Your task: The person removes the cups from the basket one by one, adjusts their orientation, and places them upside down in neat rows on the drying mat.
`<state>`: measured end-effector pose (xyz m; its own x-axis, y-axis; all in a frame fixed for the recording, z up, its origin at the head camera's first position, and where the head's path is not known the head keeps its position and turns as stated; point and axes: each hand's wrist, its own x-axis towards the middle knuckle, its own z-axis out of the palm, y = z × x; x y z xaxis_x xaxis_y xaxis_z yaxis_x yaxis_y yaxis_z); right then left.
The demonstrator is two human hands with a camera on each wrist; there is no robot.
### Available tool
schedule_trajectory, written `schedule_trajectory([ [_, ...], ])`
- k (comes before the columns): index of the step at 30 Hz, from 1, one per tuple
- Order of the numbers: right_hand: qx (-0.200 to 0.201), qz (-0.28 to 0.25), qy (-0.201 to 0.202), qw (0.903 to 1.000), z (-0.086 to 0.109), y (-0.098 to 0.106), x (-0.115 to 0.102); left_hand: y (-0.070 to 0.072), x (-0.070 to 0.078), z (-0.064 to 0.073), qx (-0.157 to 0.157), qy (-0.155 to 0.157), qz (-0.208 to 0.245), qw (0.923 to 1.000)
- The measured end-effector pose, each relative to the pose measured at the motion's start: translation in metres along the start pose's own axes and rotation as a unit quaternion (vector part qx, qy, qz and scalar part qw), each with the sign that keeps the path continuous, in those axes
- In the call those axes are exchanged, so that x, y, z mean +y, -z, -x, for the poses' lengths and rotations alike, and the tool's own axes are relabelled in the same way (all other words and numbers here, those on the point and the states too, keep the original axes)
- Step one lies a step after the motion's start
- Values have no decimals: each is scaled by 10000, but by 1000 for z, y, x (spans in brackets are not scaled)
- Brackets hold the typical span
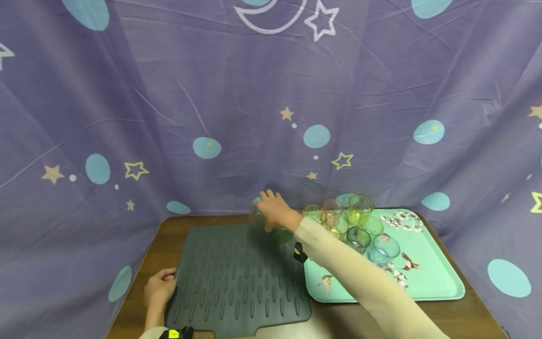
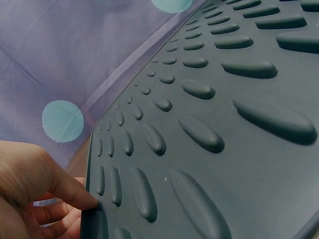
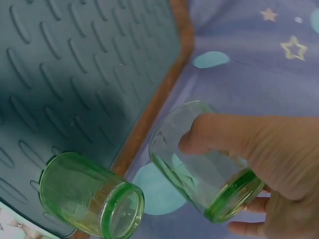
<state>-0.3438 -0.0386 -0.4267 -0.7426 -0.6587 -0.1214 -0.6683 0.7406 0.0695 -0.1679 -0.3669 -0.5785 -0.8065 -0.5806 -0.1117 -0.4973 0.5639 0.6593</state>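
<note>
My right hand (image 1: 275, 209) grips a clear drinking glass (image 3: 199, 162) with a greenish thick base, thumb along its side. The glass is tipped mouth down over the back right of the dark grey drying mat (image 1: 237, 273). Close beside it, a green glass (image 3: 89, 194) stands upside down on the mat, partly hidden by the hand in the head view. At the mat's left edge, my left hand (image 1: 159, 289) pinches the rim, its thumb (image 2: 75, 191) on top and the other fingers curled below the edge.
On the right, a mint green tray (image 1: 432, 268) carries several coloured glasses: yellow, pink, green, dark teal and a blue glass (image 1: 384, 249). My right forearm crosses over the tray. A purple patterned curtain (image 1: 254, 117) hangs behind the wooden table (image 1: 144, 263).
</note>
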Motion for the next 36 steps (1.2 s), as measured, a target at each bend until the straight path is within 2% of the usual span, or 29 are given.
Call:
schedule_trajectory([
  [3, -117, 506, -57, 9986, -8, -4, -9, -1, 0, 0, 36, -23, -8, 10000],
  [8, -242, 1052, 49, 9941, -17, -13, -21, 0, -1, 1, 146, -43, -5, 9999],
  [17, -370, 1668, 187, 9851, -27, -29, -31, 2, 0, 1, 80, -61, 9, 9999],
  [25, -452, 1972, 210, 9791, -32, -40, -34, 2, 0, 1, -91, -6, -25, 10000],
  [36, -419, 2042, 182, 9779, -38, -60, -33, 1, -1, 1, 39, -58, 11, 10000],
])
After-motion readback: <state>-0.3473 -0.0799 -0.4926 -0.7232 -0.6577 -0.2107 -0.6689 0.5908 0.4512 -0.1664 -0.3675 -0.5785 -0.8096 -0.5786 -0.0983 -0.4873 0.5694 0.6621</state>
